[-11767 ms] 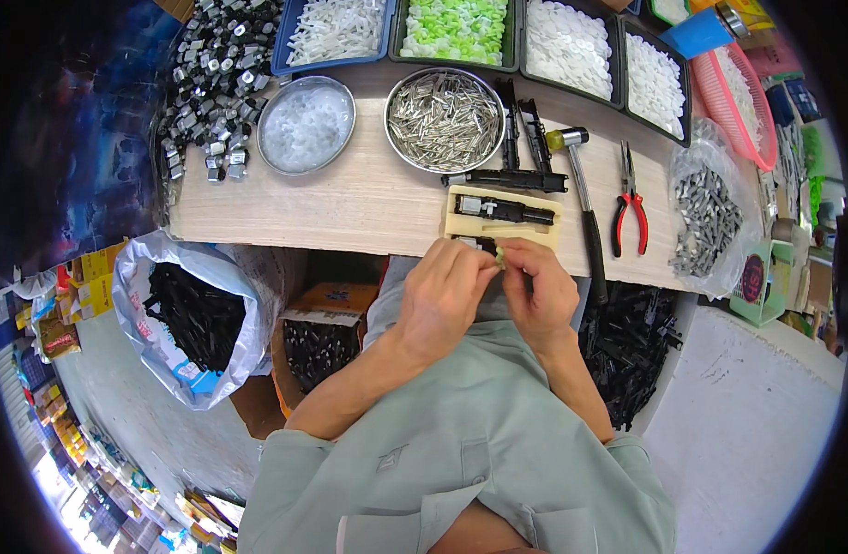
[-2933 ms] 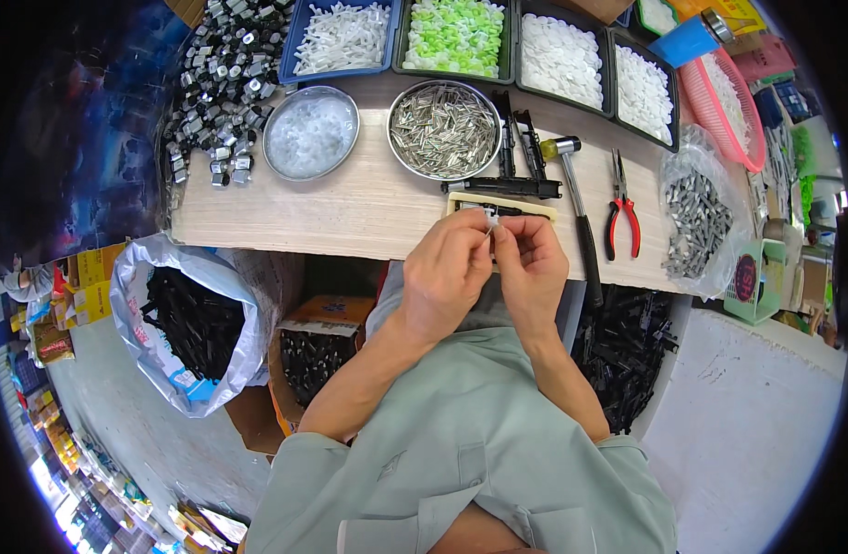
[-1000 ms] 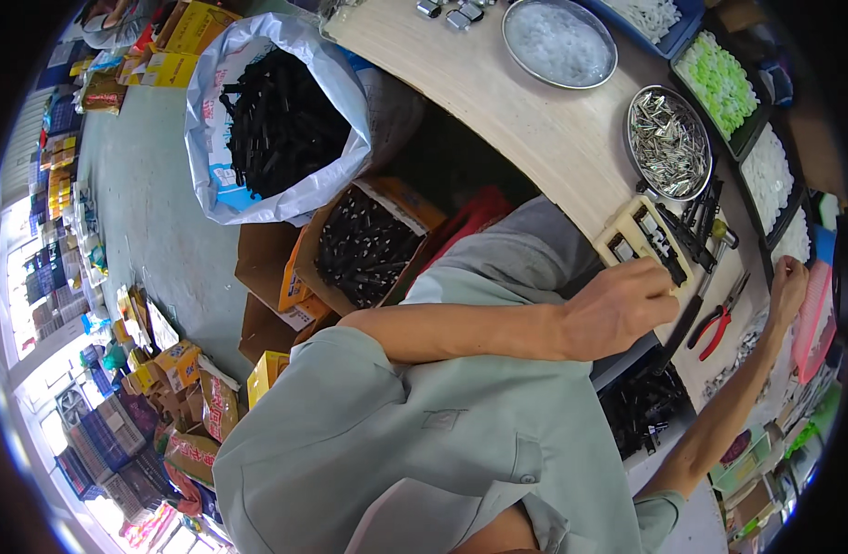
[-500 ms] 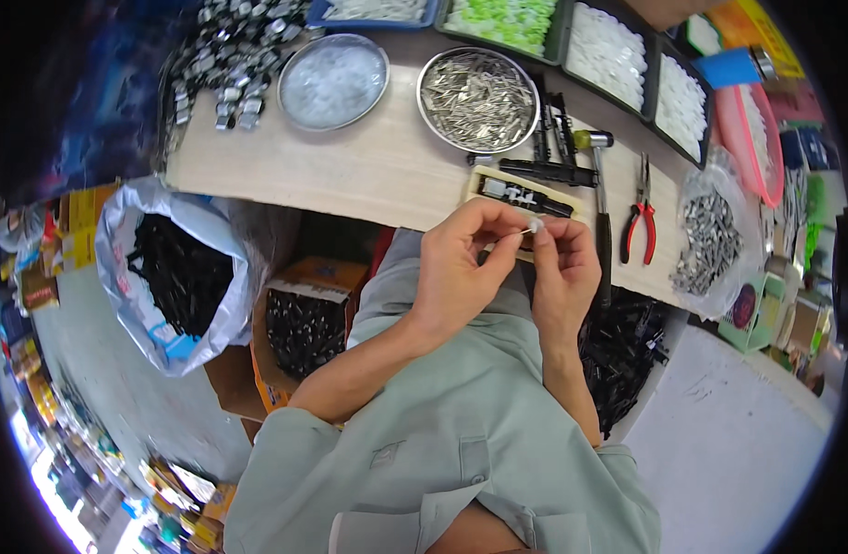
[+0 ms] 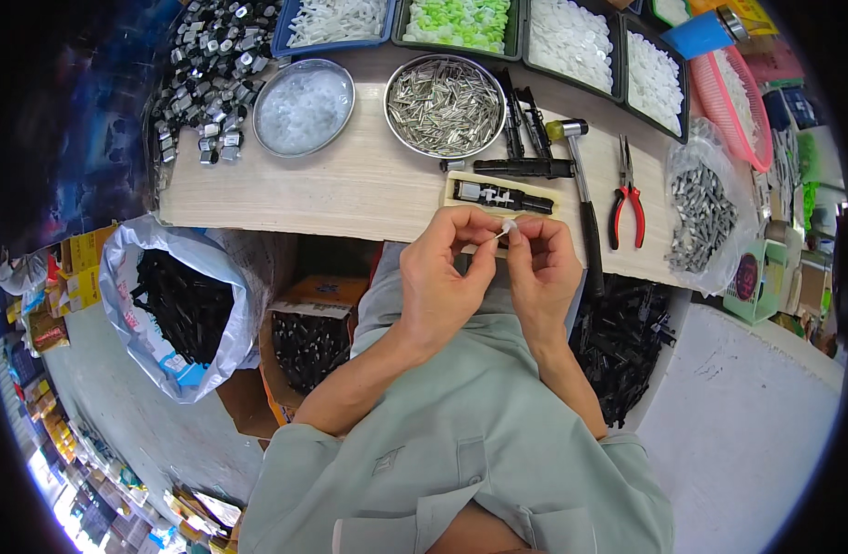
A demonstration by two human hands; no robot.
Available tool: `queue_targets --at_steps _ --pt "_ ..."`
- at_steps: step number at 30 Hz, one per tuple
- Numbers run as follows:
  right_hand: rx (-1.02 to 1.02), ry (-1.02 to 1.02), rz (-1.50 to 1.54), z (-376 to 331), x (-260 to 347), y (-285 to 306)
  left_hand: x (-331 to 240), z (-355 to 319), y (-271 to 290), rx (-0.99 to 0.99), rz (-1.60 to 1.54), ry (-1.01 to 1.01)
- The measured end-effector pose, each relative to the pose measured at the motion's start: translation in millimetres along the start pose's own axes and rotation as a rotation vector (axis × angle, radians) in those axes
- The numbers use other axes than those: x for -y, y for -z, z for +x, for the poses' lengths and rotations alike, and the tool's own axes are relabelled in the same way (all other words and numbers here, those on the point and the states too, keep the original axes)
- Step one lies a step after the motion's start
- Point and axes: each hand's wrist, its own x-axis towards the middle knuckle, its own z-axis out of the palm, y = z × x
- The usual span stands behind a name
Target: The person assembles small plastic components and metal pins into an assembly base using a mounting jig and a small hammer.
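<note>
Grip: both hands met over the near edge of the desk; left hand and right hand pinched one small white piece between thumb and forefinger tips, fingers closed tight on it.
White piece: tiny, pale, held just above the desk edge, right in front of the wooden jig; its exact shape was too small to tell.
Wooden jig: pale block lying just beyond the fingertips, with a black part seated along its top.
Black parts: one long black piece lay just behind the jig, two more slanted up beside the pin bowl.
Hammer: light-coloured head near the bowl, dark handle running toward the person, just right of the right hand.
Pliers: red handles, lying right of the hammer.
Pin bowl: round metal bowl of small silvery pins, behind the jig.
Second bowl: round metal bowl of clear whitish bits, left of the pin bowl.
Trays: row along the far edge, holding white and green small parts.
Clear bag: at the right end of the desk, full of grey metal pieces.
Loose parts: heap of black-and-silver pieces at the far left corner.
Below desk: white sack of black parts at the left, cardboard box of the same beside it.
</note>
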Motion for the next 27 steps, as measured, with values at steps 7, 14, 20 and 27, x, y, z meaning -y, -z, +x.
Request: queue_targets --at_steps 7,14,20,27 --pt "0.143 0.05 -0.173 -3.0 0.6 12.4 2.9 -2.4 5.1 0.023 0.696 -0.784" --pt "0.206 0.109 -0.108 -8.2 -3.7 36.3 -1.2 -5.7 -4.8 0.013 0.207 -0.313" --pt "0.545 0.666 -0.579 13.7 9.2 47.1 4.0 -7.3 2.6 0.031 0.087 -0.148" --pt "0.545 0.68 -0.664 15.2 6.4 49.8 3.6 -3.9 5.3 0.195 0.435 -0.347"
